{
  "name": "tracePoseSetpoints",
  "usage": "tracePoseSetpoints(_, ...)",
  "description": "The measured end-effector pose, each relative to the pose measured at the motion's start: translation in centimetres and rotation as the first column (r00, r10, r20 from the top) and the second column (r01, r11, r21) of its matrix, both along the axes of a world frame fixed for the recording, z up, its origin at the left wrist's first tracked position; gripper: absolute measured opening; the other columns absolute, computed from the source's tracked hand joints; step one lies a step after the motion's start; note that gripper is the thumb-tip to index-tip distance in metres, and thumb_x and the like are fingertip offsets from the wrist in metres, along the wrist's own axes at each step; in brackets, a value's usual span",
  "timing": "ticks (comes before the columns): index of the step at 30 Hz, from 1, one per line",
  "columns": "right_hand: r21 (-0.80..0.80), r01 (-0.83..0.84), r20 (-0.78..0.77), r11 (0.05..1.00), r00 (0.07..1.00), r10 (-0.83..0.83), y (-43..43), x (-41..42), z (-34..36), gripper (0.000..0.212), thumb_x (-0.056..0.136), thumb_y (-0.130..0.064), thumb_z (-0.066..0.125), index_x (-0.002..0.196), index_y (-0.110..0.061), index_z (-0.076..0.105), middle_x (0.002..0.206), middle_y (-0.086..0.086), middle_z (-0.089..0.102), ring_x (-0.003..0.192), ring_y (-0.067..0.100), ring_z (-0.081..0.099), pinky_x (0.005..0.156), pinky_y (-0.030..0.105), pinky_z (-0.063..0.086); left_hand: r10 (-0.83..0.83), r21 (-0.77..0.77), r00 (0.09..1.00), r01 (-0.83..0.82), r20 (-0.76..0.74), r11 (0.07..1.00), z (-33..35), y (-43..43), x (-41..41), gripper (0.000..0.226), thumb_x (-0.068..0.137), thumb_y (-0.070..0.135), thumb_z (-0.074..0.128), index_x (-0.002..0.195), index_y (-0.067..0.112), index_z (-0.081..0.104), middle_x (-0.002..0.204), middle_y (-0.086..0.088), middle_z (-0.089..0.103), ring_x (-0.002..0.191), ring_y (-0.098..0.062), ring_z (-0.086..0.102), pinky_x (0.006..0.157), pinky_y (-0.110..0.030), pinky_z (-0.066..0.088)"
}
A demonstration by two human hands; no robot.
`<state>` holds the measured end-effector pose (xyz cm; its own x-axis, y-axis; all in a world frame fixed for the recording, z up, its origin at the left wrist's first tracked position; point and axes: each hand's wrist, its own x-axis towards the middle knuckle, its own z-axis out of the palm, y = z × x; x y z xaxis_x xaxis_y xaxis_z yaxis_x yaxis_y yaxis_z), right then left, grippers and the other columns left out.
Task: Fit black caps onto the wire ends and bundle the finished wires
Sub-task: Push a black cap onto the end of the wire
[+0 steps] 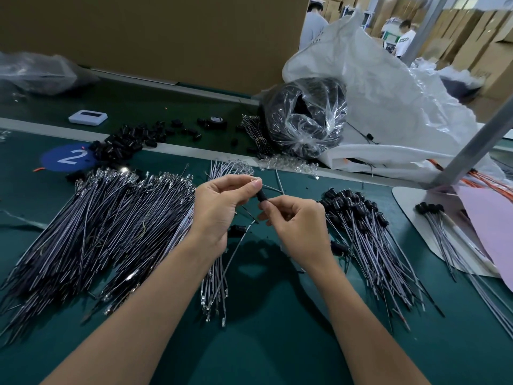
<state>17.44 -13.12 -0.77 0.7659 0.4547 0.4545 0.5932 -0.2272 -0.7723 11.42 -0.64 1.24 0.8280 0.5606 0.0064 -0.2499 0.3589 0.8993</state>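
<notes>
Frame ctr: L hand [222,201] pinching top end of black cap [261,196] w/ thumb + forefinger, R hand [297,220] pinching its lower end. Thin wire [236,248] trailing down from btwn hands. Big pile of uncapped wires [97,223] at left, capped wires [369,237] fanned at right, loose caps [125,143] upper left. All on green mat [277,343].
</notes>
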Motion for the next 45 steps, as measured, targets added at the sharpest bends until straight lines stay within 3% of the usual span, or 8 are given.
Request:
tracePoseSetpoints(8,0.092,-0.04,-0.111,0.995,0.993,0.05,-0.1,0.1,0.3,0.006,0.086,-0.006,0.072,0.088,-0.007,0.078,0.07,-0.002,0.074,0.06,0.003,0.068,0.063,0.014,0.05,-0.023,-0.013,0.999,0.024,0.023,1.0,-0.1,-0.1,0.0,0.014,0.054,0.022,0.079,0.067,0.017,0.076,0.083,-0.005,0.074,0.087,-0.018,0.062,0.082,-0.031,0.045)
tracePoseSetpoints(14,0.177,-0.042,-0.15,0.983,0.986,0.069,-0.2,0.3,0.5,0.008,0.086,-0.004,0.07,0.088,-0.006,0.077,0.072,0.003,0.075,0.064,0.014,0.069,0.068,0.026,0.057,-0.202,0.04,0.978,0.2,0.058,0.979,-0.3,0.1,0.2,0.043,0.059,0.019,0.079,0.101,0.012,0.069,0.095,-0.008,0.076,0.083,-0.016,0.07,0.076,-0.027,0.057)
tracePoseSetpoints(17,0.191,-0.018,-0.146,0.981,0.988,0.046,-0.3,0.5,0.5,0.01,0.087,-0.002,0.069,0.087,-0.008,0.077,0.07,0.008,0.073,0.064,0.016,0.068,0.068,0.033,0.058,-0.257,0.164,0.966,0.249,0.03,0.954,-0.4,-0.2,0.1,0.039,0.064,0.01,0.079,0.103,0.006,0.071,0.097,-0.013,0.075,0.083,-0.019,0.071,0.074,-0.026,0.058)
tracePoseSetpoints(29,0.266,-0.083,-0.198,0.96,0.97,0.139,0.0,0.0,0.3,0.011,0.085,0.004,0.068,0.093,-0.001,0.075,0.073,0.007,0.074,0.065,0.012,0.07,0.07,0.022,0.055,-0.087,0.174,0.978,0.054,0.188,0.983,-0.1,-0.7,0.0,0.03,0.063,0.009,0.077,0.093,0.009,0.074,0.084,-0.009,0.076,0.079,-0.017,0.073,0.065,-0.023,0.057)
tracePoseSetpoints(34,0.28,-0.142,-0.199,0.949,0.959,0.202,0.2,-0.6,0.4,0.008,0.084,0.001,0.071,0.085,-0.006,0.076,0.071,0.001,0.074,0.066,0.01,0.071,0.068,0.018,0.053,-0.011,0.165,0.976,-0.026,0.218,0.986,0.0,-0.1,0.0,0.032,0.059,0.011,0.08,0.091,0.007,0.075,0.085,-0.011,0.076,0.079,-0.021,0.073,0.074,-0.025,0.057)
tracePoseSetpoints(37,0.276,-0.165,-0.19,0.947,0.956,0.222,0.3,-0.8,0.7,0.008,0.084,-0.001,0.072,0.084,-0.008,0.075,0.071,0.0,0.075,0.066,0.01,0.071,0.067,0.017,0.052,-0.005,0.135,0.975,-0.025,0.222,0.991,0.2,0.2,-0.1,0.032,0.059,0.012,0.081,0.09,0.006,0.075,0.082,-0.013,0.075,0.077,-0.023,0.073,0.077,-0.031,0.059)
tracePoseSetpoints(42,0.295,-0.223,-0.14,0.929,0.952,0.273,0.3,-1.5,0.9,0.006,0.086,-0.008,0.07,0.084,-0.006,0.075,0.068,0.003,0.074,0.061,0.013,0.07,0.064,0.019,0.053,-0.125,0.018,0.969,0.124,0.213,0.992,0.3,0.6,-0.4,0.024,0.068,0.01,0.072,0.092,0.004,0.071,0.075,-0.009,0.074,0.067,-0.019,0.071,0.062,-0.026,0.058)
tracePoseSetpoints(45,0.314,-0.282,-0.186,0.907,0.918,0.35,0.1,-1.7,1.0,0.031,0.093,-0.024,0.059,0.077,-0.002,0.074,0.061,0.005,0.07,0.052,0.014,0.065,0.061,0.016,0.049,-0.133,-0.195,0.97,0.174,0.205,0.965,0.3,1.6,-0.5,0.016,0.072,0.01,0.067,0.087,0.006,0.072,0.073,-0.005,0.073,0.055,-0.01,0.065,0.054,-0.018,0.053)
